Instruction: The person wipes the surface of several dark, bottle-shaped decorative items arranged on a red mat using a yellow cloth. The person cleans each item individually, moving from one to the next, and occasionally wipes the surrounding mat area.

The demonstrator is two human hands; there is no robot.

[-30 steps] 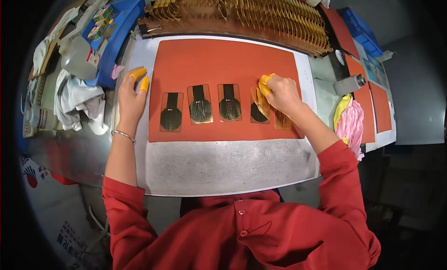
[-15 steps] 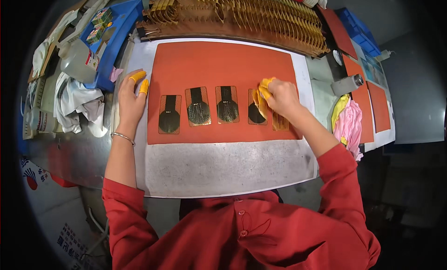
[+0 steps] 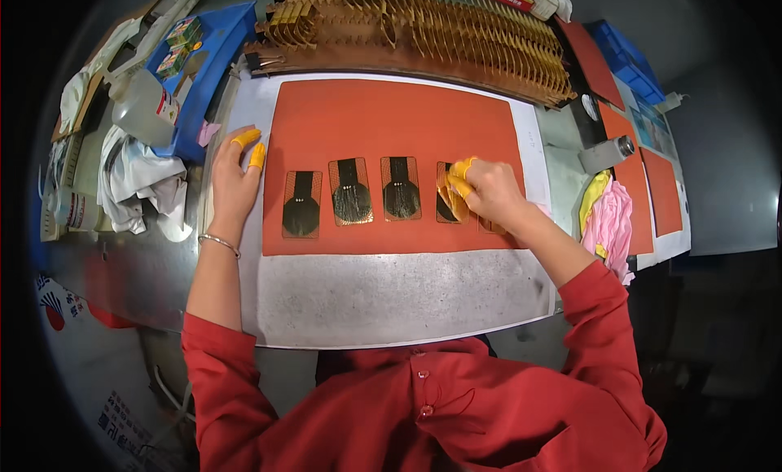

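Observation:
My right hand (image 3: 491,193), with yellow finger cots on its fingertips, pinches a thin, bent golden flexible sheet (image 3: 454,201) over the fourth card. That card (image 3: 444,214) is partly covered by the sheet. Another golden card (image 3: 489,226) shows only a sliver beneath the hand. Three flat cards with black, bottle-shaped centres and copper-coloured borders lie to the left: the leftmost (image 3: 301,215), the second (image 3: 352,201) and the third (image 3: 400,199). At the orange mat's left edge rests my left hand (image 3: 235,175), thumb and finger apart, also in yellow cots, holding nothing.
The orange mat (image 3: 391,114) lies on a white-topped board (image 3: 399,297). Behind it stands a brown rack (image 3: 456,61) of upright curved golden sheets. To the left are a blue tray (image 3: 191,130), a plastic bottle (image 3: 147,105) and white cloths (image 3: 134,183); to the right, a grey bottle (image 3: 607,154) and pink cloth (image 3: 609,219).
The right hand has shifted slightly down with the golden sheet and now hides most of the rightmost card. My left hand stays at the mat's edge. The whole view has moved a little.

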